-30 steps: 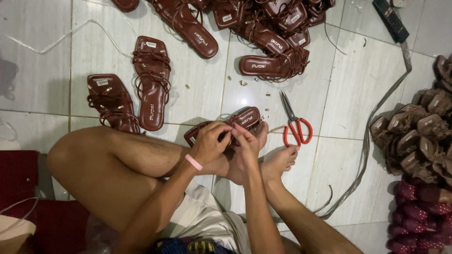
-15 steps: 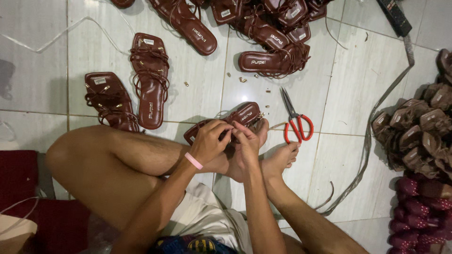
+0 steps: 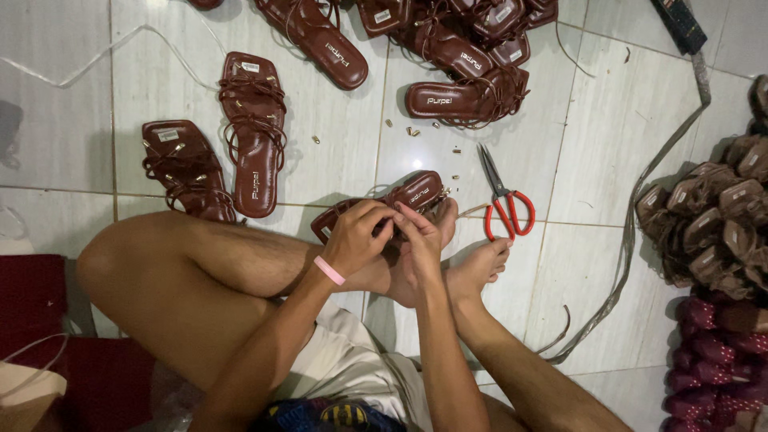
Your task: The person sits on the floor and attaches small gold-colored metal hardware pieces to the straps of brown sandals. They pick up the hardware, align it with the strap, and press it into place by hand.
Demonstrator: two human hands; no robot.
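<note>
Together, left hand (image 3: 362, 237) and right hand (image 3: 418, 240) keep a closed grip on the dark brown strappy sandal (image 3: 408, 194)

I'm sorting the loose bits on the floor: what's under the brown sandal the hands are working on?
The brown sandal rests on the person's feet, gripped by the left hand and right hand. Whatever lies on the tiles beneath is covered.

scissors (image 3: 502, 200): red handles, blades shut, flat on the floor just right of the fingers
pair of brown strappy sandals (image 3: 228, 152): side by side, up and left of the fingers
heap of brown sandals (image 3: 448, 40): well above the fingers
small brass studs (image 3: 412, 132): scattered above the fingers
bundles of brown and maroon straps (image 3: 716, 264): far right
floor (image 3: 608, 160): pale tiles
</note>
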